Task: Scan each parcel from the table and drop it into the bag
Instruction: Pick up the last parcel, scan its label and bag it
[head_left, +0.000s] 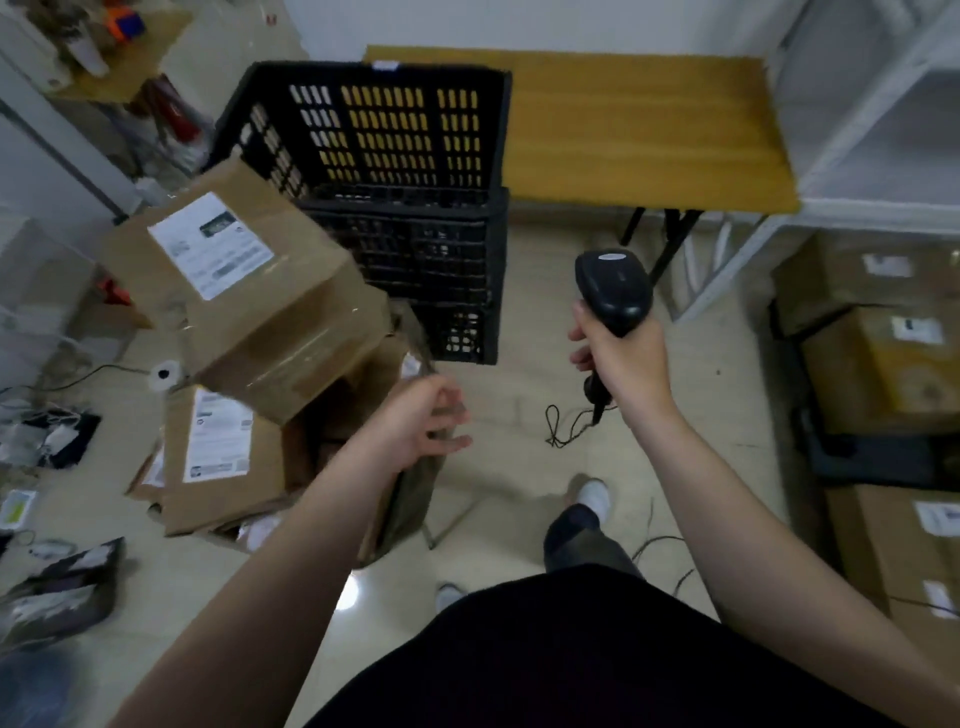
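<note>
A large brown cardboard parcel (244, 301) with a white label lies tilted and blurred on top of the pile in the olive bag (415, 493), which stands on the floor at the left. A flatter labelled parcel (223, 457) sits under it. My left hand (415, 421) hovers at the bag's right rim, just right of the big parcel, fingers loosely curled with nothing clearly in them. My right hand (623, 364) grips the handle of a black barcode scanner (615, 291), held upright over the floor to the right. The yellow wooden table (649, 130) stands at the back.
Two stacked black plastic crates (395, 156) stand against the table, right behind the bag. Several labelled cardboard boxes (883, 374) are piled on the right. The scanner cable (566, 426) trails on the floor. Loose bags and wires (57, 587) litter the left floor.
</note>
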